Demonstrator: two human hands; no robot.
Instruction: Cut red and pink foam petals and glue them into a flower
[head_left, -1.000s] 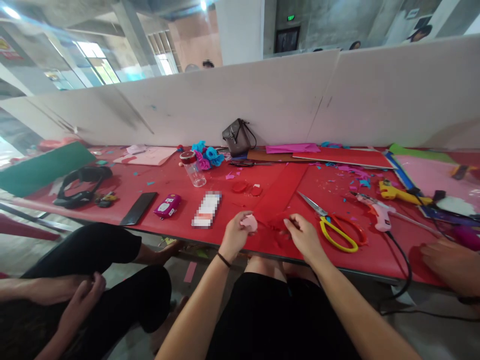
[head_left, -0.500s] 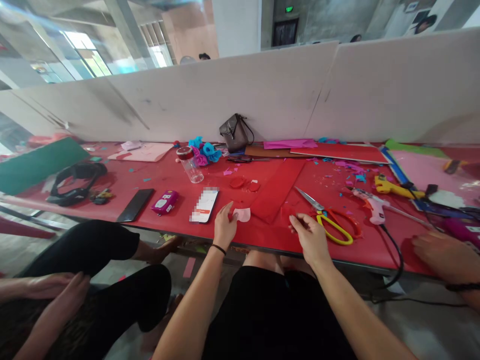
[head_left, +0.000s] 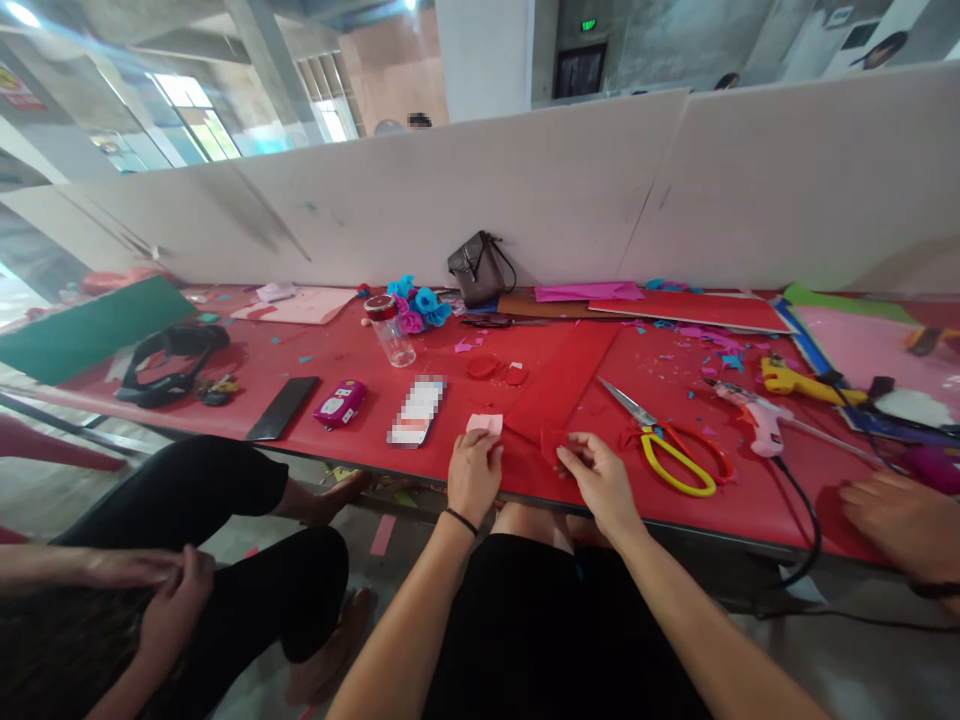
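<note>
My left hand [head_left: 475, 470] rests at the table's front edge, fingers curled together and the thumb close beside them. Just beyond its knuckles is a small pink paper piece [head_left: 485, 424], its lower edge hidden by the fingers; whether they grip it I cannot tell. A small red paper piece [head_left: 553, 444] is pinched between the thumb and fingers of my right hand [head_left: 600, 478]. Behind both hands a long red sheet strip [head_left: 574, 370] lies flat on the red table. Scissors [head_left: 675, 455] with yellow and red handles lie to the right of my right hand, blades partly apart.
On the left are a phone [head_left: 417, 412], a purple device [head_left: 340, 404], a dark slab [head_left: 283, 408] and a clear jar [head_left: 397, 345]. A pink glue gun [head_left: 761, 425] with its cord lies right, near another person's hand [head_left: 892, 520]. A second person sits left.
My left hand has moved right, and the pink piece now shows beyond its fingers. My right hand has come left, bringing the red piece closer to my left hand.
</note>
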